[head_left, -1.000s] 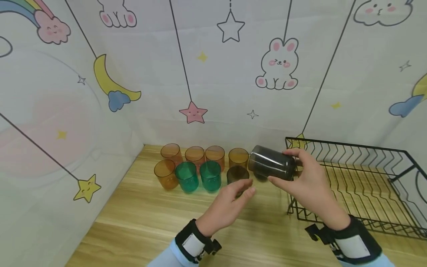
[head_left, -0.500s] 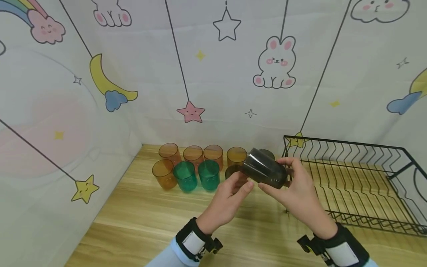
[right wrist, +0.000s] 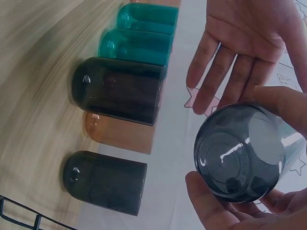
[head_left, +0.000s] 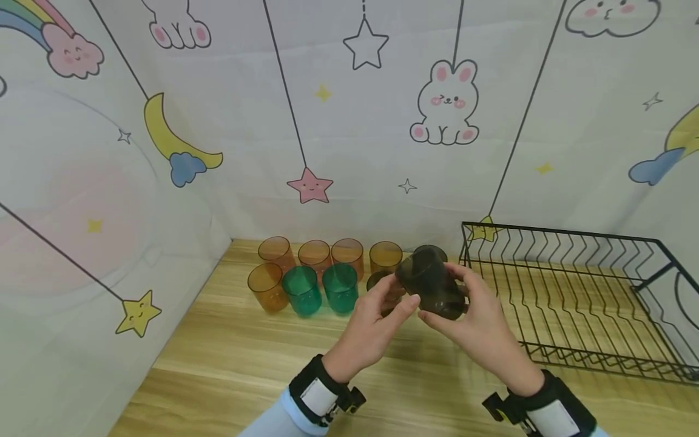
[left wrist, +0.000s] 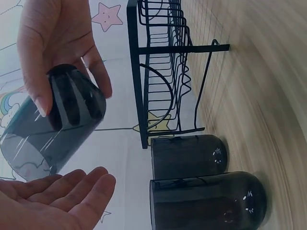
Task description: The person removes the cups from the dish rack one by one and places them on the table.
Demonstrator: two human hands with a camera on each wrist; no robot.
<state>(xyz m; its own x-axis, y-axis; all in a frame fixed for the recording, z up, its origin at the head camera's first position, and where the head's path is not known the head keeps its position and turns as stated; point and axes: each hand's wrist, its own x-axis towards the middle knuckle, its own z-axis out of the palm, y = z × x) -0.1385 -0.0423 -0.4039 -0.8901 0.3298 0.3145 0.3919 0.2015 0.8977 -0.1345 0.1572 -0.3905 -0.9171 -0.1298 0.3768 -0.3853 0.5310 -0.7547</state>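
A dark grey see-through cup [head_left: 431, 282] is held tilted above the wooden table, its mouth toward the upper left. My right hand [head_left: 480, 321] grips it around the base end, thumb on one side and fingers on the other. In the right wrist view the round base of the cup [right wrist: 230, 155] faces the camera. My left hand [head_left: 368, 328] is beside the cup's mouth end, palm toward it; its fingers [right wrist: 213, 72] look straight and spread in the right wrist view. In the left wrist view, those fingertips lie just below the cup's rim.
Cups stand in two rows: amber [head_left: 267, 288], pinkish-orange [head_left: 315, 252], green [head_left: 302, 291] and dark grey [right wrist: 117, 88]. Another dark cup [right wrist: 105, 182] stands near the black wire dish rack [head_left: 568, 291], which takes up the right side. A patterned cloth [head_left: 360, 133] hangs behind.
My right hand has carried the cup left and down, away from the rack, tipping its mouth further up. My left hand has stayed nearly in place, now close by the cup's mouth.
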